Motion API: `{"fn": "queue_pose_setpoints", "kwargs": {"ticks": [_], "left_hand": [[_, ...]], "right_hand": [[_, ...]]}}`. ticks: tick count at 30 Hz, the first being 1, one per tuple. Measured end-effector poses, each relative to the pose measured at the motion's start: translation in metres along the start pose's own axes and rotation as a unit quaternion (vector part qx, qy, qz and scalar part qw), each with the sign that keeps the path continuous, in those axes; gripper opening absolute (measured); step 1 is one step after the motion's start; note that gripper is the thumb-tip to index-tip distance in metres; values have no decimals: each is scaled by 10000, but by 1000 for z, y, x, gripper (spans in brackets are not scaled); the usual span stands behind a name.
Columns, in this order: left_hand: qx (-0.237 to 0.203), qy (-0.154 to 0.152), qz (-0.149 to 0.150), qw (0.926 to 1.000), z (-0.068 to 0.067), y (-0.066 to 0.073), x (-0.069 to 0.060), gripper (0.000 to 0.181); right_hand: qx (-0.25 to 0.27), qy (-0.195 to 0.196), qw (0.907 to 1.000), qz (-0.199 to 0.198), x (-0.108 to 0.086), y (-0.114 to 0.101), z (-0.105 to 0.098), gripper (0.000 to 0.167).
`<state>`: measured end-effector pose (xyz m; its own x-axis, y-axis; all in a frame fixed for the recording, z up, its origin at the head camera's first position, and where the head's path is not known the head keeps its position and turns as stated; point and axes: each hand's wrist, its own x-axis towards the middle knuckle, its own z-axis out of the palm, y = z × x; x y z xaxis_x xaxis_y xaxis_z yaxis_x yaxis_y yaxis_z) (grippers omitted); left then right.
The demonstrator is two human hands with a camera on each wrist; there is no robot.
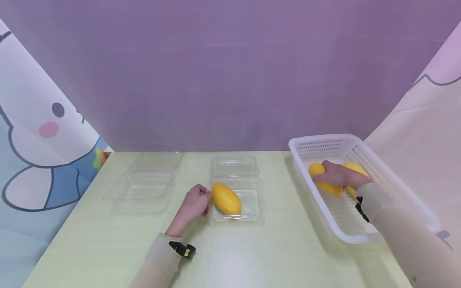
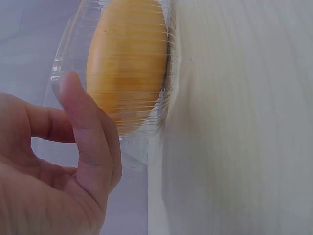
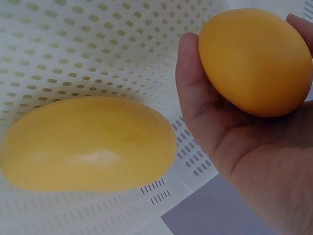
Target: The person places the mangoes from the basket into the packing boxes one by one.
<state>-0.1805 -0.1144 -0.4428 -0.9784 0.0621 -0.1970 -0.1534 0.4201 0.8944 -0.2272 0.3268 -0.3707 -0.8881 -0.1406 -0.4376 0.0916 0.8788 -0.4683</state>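
In the head view, my left hand (image 1: 194, 204) pinches the left rim of an open clear plastic container (image 1: 250, 202). A yellow mango (image 1: 225, 199) lies in the container's left part; the left wrist view shows this mango (image 2: 128, 63) through the clear wall beside my fingertips. My right hand (image 1: 338, 175) reaches into a white basket (image 1: 320, 212) and grips a mango (image 1: 329, 188). In the right wrist view the gripped mango (image 3: 254, 61) rests between thumb and fingers, and another mango (image 3: 88, 144) lies on the basket's perforated surface.
Another open clear container (image 1: 144, 188) stands on the table (image 1: 230, 256) to the left. A purple backdrop (image 1: 230, 80) rises behind the table's far edge, and patterned cloths hang at both sides. The basket's raised rim surrounds my right hand.
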Motion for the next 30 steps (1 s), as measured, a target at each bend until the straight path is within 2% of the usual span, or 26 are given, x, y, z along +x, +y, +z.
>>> {"fn": "queue_pose_setpoints", "kwargs": {"ticks": [19,26,30], "left_hand": [[28,69,38,10000,-1,-1,-1,22],[-27,36,21,10000,0,-2,-1,20],[-47,8,-6,10000,0,-1,-1,20]], "right_hand": [[-129,688,9969,-356,-7,-9,-12,67],[-14,766,9962,-425,-11,-15,-13,66],[-126,896,9948,-469,-12,-19,-14,67]]}}
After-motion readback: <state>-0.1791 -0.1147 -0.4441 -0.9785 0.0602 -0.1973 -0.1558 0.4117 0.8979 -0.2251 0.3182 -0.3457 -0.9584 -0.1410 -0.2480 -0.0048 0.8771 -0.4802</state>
